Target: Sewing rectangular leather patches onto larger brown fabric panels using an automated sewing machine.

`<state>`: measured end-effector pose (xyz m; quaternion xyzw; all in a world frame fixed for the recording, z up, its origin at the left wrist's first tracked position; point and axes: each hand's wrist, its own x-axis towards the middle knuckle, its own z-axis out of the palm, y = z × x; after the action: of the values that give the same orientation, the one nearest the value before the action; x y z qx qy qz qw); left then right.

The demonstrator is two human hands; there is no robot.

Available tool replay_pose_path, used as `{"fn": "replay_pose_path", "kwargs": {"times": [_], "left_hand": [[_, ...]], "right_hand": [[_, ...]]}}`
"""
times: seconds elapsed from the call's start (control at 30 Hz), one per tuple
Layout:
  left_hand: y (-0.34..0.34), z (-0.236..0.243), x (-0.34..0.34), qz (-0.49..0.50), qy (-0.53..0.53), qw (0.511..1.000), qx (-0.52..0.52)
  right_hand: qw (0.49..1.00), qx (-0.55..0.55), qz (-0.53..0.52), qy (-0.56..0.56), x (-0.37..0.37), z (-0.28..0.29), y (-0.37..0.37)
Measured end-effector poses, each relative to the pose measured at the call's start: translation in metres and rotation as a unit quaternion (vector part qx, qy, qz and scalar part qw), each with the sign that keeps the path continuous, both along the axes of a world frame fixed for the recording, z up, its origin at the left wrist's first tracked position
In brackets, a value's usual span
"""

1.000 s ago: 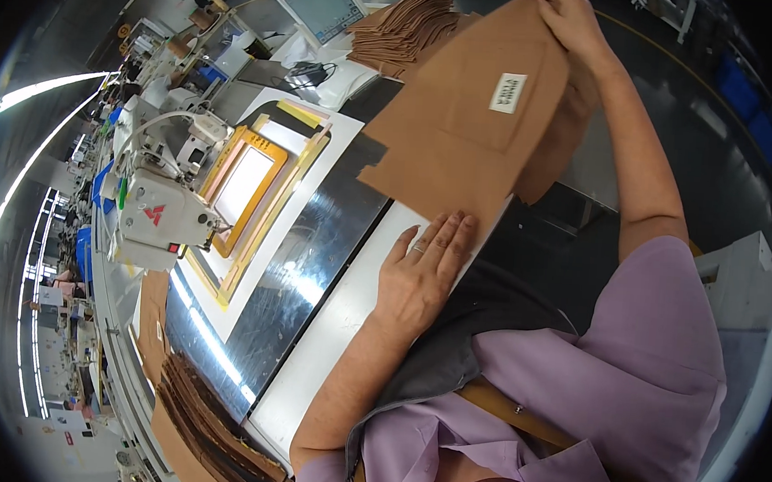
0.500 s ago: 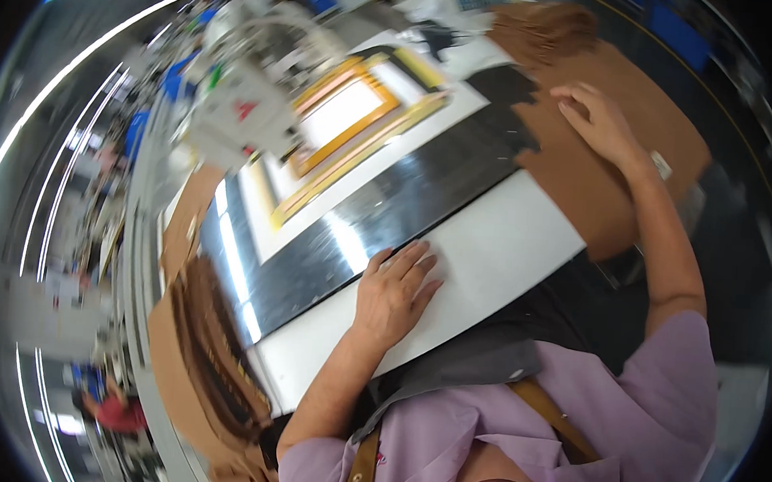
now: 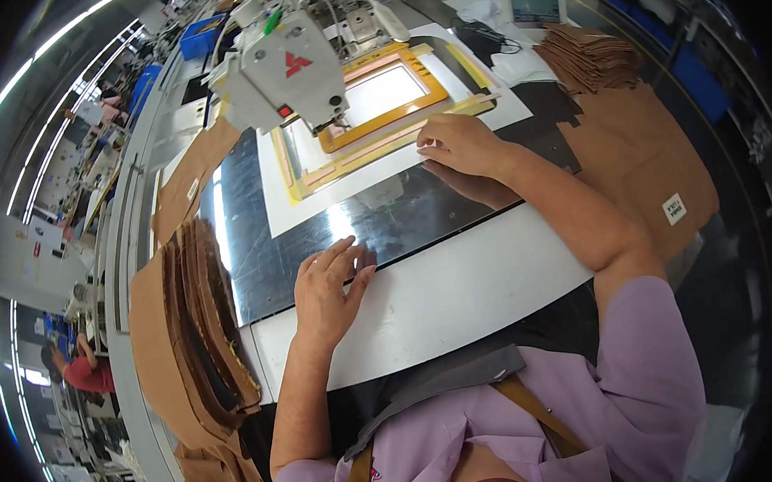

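My left hand [image 3: 328, 286], fingers apart and bent, rests near the front edge of the shiny metal plate [image 3: 274, 269], holding nothing. My right hand [image 3: 458, 144] reaches onto the white template sheet [image 3: 303, 218] with curled fingers; whatever its fingertips grip is unclear. The sheet carries a yellow-taped frame [image 3: 328, 180], with an orange frame [image 3: 384, 126] inside, beside a white machine head [image 3: 285, 80] with a red button. A brown cut piece with a white label [image 3: 638, 168] lies at the right, partly behind my right forearm.
Brown piece stacks stand at the left [image 3: 182, 317] and back right [image 3: 583, 59]. A screen [image 3: 533, 1] and cables [image 3: 483, 35] are at the back. A white board [image 3: 436, 288] runs along the front. A co-worker in red [image 3: 86, 368] is at far left.
The brown piece my right hand held up now lies at the right. That hand has moved leftward to the template, my left hand to the plate's edge. The view has turned.
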<state>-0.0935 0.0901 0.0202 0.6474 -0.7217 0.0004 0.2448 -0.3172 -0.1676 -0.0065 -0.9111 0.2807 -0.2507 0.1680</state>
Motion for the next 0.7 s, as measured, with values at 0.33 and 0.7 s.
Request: {"fn": "replay_pose_path", "kwargs": {"times": [0.33,0.7], "left_hand": [[-0.081,-0.03,-0.044,-0.126,-0.022,0.991,-0.028],[-0.082,-0.028,-0.045,-0.105,-0.058,0.993,-0.003]], "right_hand": [[0.95,-0.086,-0.296,-0.044,-0.13,0.013,-0.133],[0.915,-0.149,-0.344,0.148,-0.138,0.001,-0.186]]}}
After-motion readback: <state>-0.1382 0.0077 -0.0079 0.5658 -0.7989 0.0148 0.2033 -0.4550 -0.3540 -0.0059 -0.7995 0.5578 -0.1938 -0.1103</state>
